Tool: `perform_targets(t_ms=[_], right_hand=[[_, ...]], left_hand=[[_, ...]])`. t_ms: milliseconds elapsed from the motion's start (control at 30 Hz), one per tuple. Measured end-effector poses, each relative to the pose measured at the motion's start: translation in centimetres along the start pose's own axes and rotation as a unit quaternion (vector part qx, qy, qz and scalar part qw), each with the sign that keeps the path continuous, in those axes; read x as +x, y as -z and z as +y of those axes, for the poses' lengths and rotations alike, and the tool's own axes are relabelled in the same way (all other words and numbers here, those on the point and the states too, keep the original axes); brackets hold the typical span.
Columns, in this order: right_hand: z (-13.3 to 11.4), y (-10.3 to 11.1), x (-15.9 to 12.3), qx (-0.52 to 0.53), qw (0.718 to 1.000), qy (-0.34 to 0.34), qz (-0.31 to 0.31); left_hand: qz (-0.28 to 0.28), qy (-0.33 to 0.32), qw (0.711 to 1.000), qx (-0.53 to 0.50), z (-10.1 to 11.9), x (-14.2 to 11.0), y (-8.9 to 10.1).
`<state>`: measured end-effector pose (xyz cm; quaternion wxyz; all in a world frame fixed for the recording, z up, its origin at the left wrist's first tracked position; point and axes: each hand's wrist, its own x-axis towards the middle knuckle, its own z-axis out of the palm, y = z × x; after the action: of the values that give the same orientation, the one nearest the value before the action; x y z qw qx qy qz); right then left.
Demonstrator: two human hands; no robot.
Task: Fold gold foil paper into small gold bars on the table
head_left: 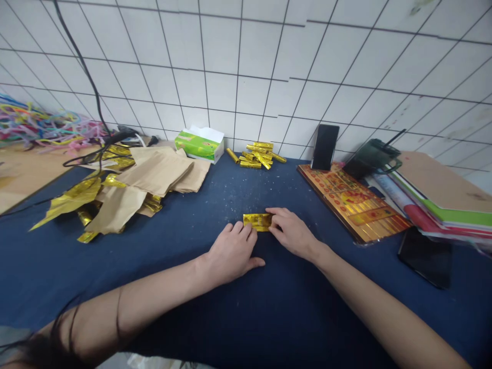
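Observation:
A small piece of gold foil paper (258, 221) lies on the dark blue tabletop in front of me, long side across. My left hand (235, 250) rests palm down, its fingertips on the left end of the foil and its thumb stretched away to the right. At the other end, my right hand (290, 230) has thumb and forefinger closed on the foil's right edge. Beyond my hands, near the wall, is a small heap of gold foil rolls (261, 155). One more such roll (232, 155) lies just left of the heap.
Brown paper sheets (157, 169) and crumpled gold foil (71, 197) pile up at left, by a black cable (86, 66) and colourful pipe cleaners (46, 123). A green tissue box (200, 145) stands behind. At right are a phone (325, 147), orange-gold packet (353, 205) and stacked papers (442, 192).

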<state>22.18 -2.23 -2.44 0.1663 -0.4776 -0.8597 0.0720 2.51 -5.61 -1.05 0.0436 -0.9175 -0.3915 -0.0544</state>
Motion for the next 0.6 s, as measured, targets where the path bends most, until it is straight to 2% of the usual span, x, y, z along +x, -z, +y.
perform_targets(t_ms=[167, 267, 367, 433, 500, 600], right_hand=[[-0.1, -0.5, -0.4, -0.054, 0.998, 0.003, 0.013], [-0.6, -0.3, -0.8, -0.113, 0.991, -0.001, 0.077], [-1.8, 0.1, -1.2, -0.131, 0.982, 0.036, 0.135], [-2.6, 0.1, -1.3, -0.115, 0.982, 0.083, 0.122], [-3.3, -0.3, -1.4, -0.101, 0.984, 0.124, 0.075], [-3.9, -1.1, -1.6, -0.097, 0.984, 0.147, 0.017]], left_hand=[[0.001, 0.004, 1.0, -0.011, 0.0, 0.0, -0.1], [0.003, 0.006, 1.0, -0.007, 0.0, 0.0, 0.0], [0.009, 0.014, 1.0, 0.01, 0.3, -0.2, 0.0], [0.015, 0.026, 0.999, 0.024, 0.6, -0.3, 0.0], [0.02, 0.037, 0.999, 0.033, 0.9, -0.5, 0.0], [0.021, 0.041, 0.998, 0.035, 1.1, -0.6, 0.1]])
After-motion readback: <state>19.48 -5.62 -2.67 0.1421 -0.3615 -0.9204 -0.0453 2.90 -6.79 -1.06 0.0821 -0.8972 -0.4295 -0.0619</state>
